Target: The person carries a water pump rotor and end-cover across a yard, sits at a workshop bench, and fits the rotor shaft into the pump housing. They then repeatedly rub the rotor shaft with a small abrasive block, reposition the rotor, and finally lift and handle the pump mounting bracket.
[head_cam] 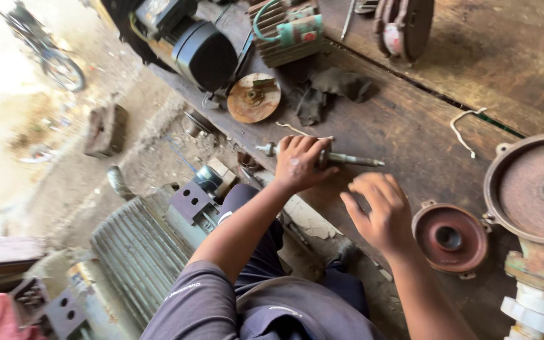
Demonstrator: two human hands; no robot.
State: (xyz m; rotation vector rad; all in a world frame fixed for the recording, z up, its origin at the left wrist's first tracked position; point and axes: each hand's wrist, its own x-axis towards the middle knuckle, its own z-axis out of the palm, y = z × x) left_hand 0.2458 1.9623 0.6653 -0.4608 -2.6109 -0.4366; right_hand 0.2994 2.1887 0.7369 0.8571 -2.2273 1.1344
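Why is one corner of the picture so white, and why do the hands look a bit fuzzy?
In the head view, sunlight washes out the ground at upper left, so it glares white; the wooden bench sits in shade and looks dark; the right hand is slightly smeared by motion blur, the left hand gripping the metal shaft a little sharper.

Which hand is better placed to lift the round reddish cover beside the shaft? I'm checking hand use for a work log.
Probably the right hand: it hovers open just beside the reddish cover, apparently holding nothing. The left hand is wrapped around the metal shaft, farther from the cover.
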